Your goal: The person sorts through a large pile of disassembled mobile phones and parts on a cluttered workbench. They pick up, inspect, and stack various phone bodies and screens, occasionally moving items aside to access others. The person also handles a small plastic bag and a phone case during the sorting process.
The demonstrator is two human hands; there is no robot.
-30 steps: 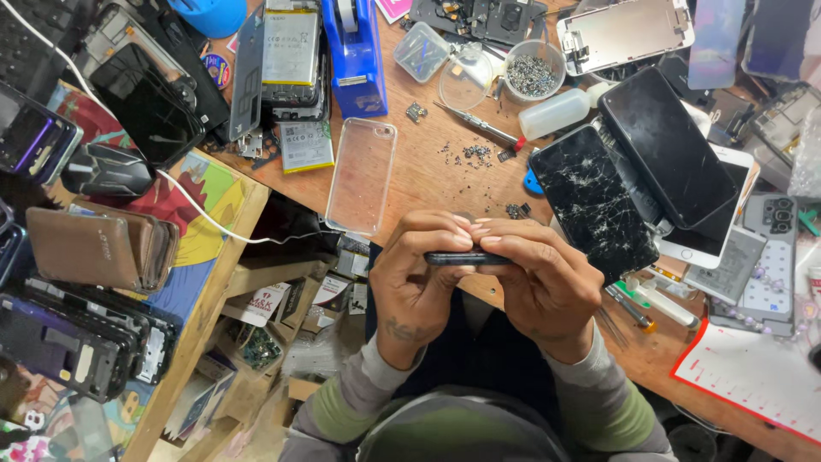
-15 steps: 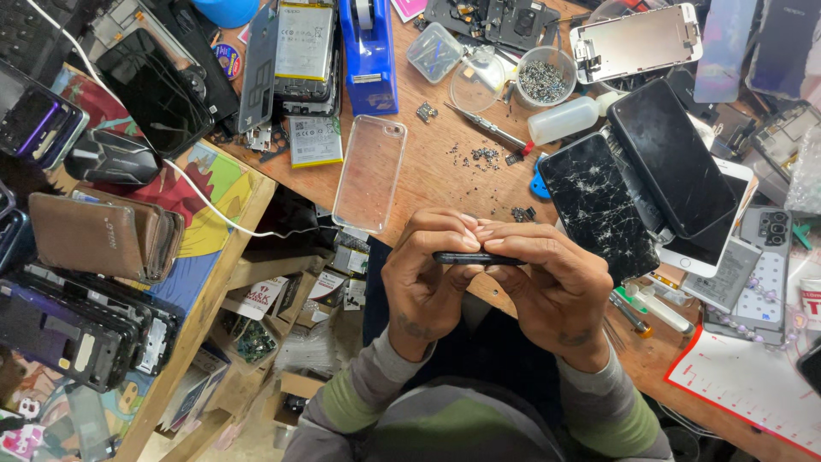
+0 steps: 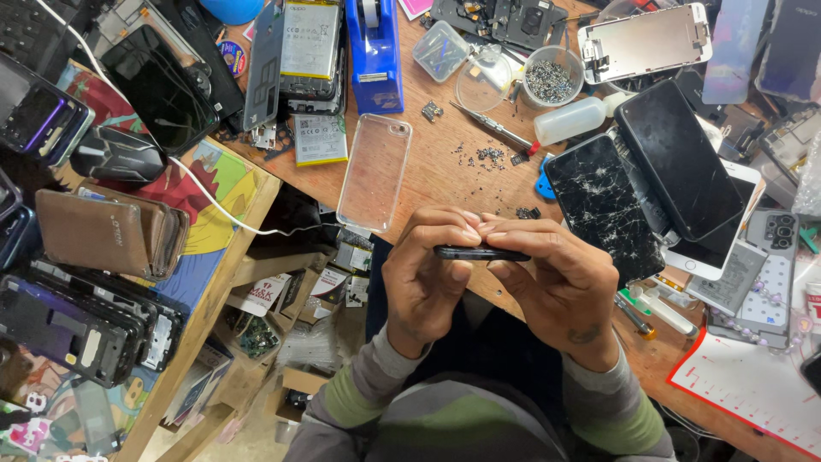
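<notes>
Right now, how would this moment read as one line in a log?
left hand: grips dark phone edge-on | right hand: grips same phone | above desk edge | nearby: clear case, cracked screen

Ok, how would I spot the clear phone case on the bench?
Start at the blue tape dispenser at the top of the wooden bench. Just below it lies the clear phone case, above the left hand. Unlike the dark phones around it, it is see-through and empty.

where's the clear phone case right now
In the head view, the clear case lies on the wooden bench, left of centre, just below the blue tape dispenser and above the left hand.
</notes>
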